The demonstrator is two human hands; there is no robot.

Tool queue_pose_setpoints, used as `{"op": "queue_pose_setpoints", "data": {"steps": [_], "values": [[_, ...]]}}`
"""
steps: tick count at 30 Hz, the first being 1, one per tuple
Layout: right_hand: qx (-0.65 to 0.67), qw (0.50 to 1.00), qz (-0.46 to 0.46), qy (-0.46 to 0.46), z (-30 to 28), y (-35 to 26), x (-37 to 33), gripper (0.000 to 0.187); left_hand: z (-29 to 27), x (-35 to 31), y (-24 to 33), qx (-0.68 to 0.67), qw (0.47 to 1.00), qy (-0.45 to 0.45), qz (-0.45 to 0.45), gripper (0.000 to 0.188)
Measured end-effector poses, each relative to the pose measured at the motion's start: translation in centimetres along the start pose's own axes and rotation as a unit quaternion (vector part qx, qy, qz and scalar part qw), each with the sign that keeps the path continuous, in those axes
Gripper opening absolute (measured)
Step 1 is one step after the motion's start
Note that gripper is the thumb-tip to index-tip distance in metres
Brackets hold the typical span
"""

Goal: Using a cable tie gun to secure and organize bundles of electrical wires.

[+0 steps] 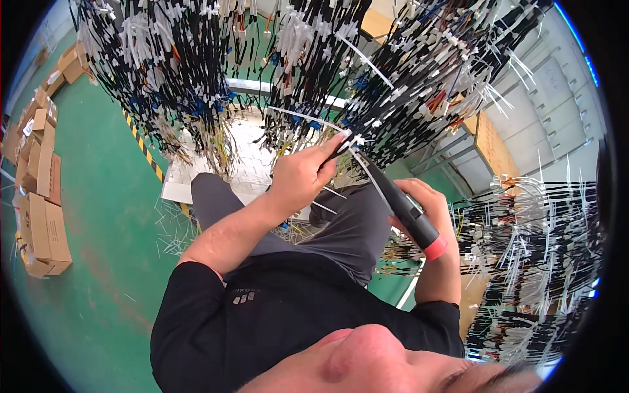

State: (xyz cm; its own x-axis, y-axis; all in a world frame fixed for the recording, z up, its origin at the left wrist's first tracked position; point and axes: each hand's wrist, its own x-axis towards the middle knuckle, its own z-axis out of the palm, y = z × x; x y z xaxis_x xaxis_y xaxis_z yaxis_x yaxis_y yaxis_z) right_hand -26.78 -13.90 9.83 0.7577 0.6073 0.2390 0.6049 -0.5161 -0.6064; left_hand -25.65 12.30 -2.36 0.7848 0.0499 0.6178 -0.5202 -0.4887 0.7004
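My left hand [295, 180] pinches a black wire harness [335, 152] between thumb and fingers, just in front of the hanging bundles. In my right hand [429, 203] is a black cable tie gun [397, 202] with a red rear end, its narrow nose pointing up and left at the harness. A white cable tie [373, 180] runs from the harness along the gun's side. White connector pieces [356, 140] show at the left fingertips. Another white tie [298, 115] stretches left from that spot. The fingers around the gun's grip are partly hidden.
Thick bundles of black harnesses [183, 65] hang ahead over a white platform [252, 131]. More harnesses [524, 242] fill the right side. Cardboard boxes [47, 229] line the left. Cut tie pieces [175, 229] litter the green floor beside yellow-black tape [139, 141].
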Motion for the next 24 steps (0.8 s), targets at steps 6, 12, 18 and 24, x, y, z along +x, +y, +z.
{"op": "queue_pose_setpoints", "data": {"steps": [6,12,18,24], "values": [[-0.016,1.000,-0.008,-0.012,-0.5,0.7,0.0,0.058,-0.3,0.0,-0.5,0.034,0.999,0.008,0.029,0.045],[0.009,1.000,-0.003,-0.020,0.0,-1.0,0.4,0.055,-0.7,0.0,-0.4,0.046,0.998,-0.013,0.029,0.046],[-0.082,0.996,-0.028,0.020,1.4,-0.6,0.3,0.050,-0.4,0.0,-0.7,0.104,0.991,0.036,0.083,0.049],[-0.096,0.994,-0.038,0.041,3.7,3.4,-0.5,0.031,-0.7,-0.1,-0.6,0.100,0.987,0.047,0.113,0.053]]}}
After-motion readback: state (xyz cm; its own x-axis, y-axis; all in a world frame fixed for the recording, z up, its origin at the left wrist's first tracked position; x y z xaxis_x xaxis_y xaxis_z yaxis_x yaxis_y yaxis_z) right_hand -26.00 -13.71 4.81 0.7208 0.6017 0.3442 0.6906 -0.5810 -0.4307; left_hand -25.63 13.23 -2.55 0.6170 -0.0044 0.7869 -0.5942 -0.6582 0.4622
